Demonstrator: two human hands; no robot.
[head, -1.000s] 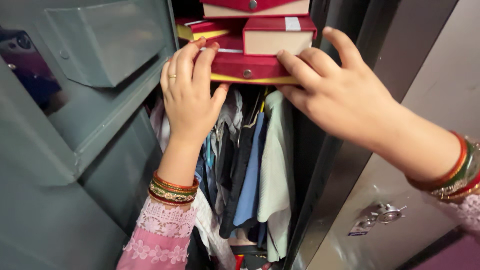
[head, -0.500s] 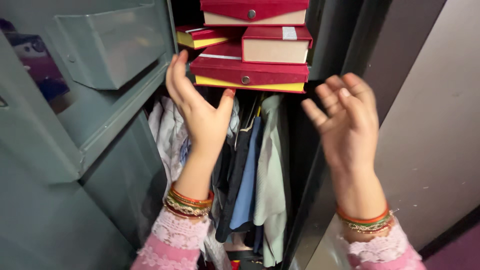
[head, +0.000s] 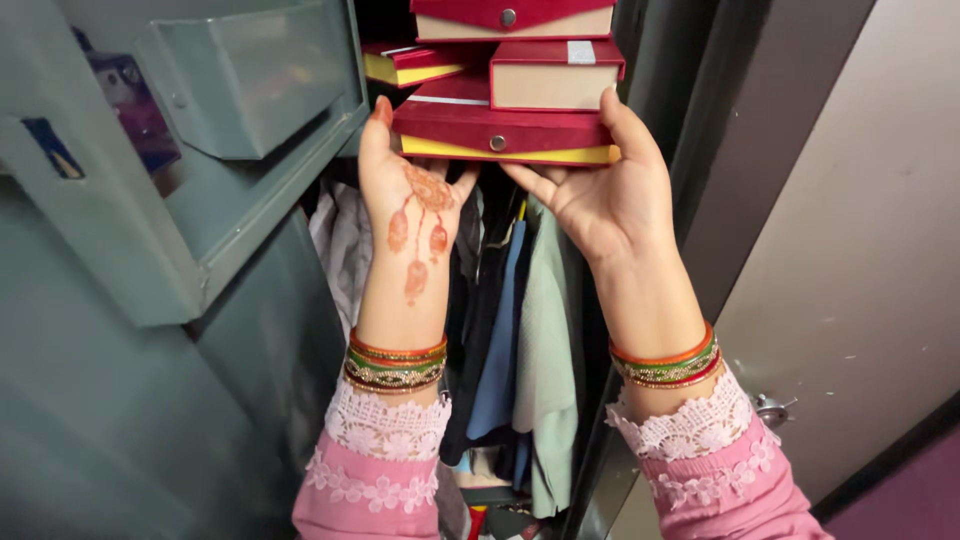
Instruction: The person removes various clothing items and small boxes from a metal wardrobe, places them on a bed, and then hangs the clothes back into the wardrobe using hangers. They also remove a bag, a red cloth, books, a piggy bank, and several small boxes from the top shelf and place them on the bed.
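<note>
Both hands have come back up since half a second ago, when they hung open and apart below the shelf; now they meet the bottom box again. Left hand (head: pixel 412 195) is raised palm up at the left end of the flat red box (head: pixel 500 128), its fingertips against that end and its thumb spread to the right beneath the yellow edge. Right hand (head: pixel 600 190) cups the right end from below, palm up, thumb rising along the right side of the box and fingers reaching left under it. Neither hand is clenched: the fingers are spread and pressed to the box, bearing it from beneath and from the sides.

That box lies at the front of the upper shelf of a grey metal cupboard (head: pixel 250 230), lowest in a stack. On it stands a smaller red box (head: pixel 555 75) with a pale side; to the left behind lies a thin red and yellow box (head: pixel 410 62), and another red box (head: pixel 510 18) tops the pile. Below the shelf hang clothes (head: pixel 520 330), blue, pale green and dark. Bangles (head: pixel 395 365) ring both wrists above pink lace cuffs.
</note>
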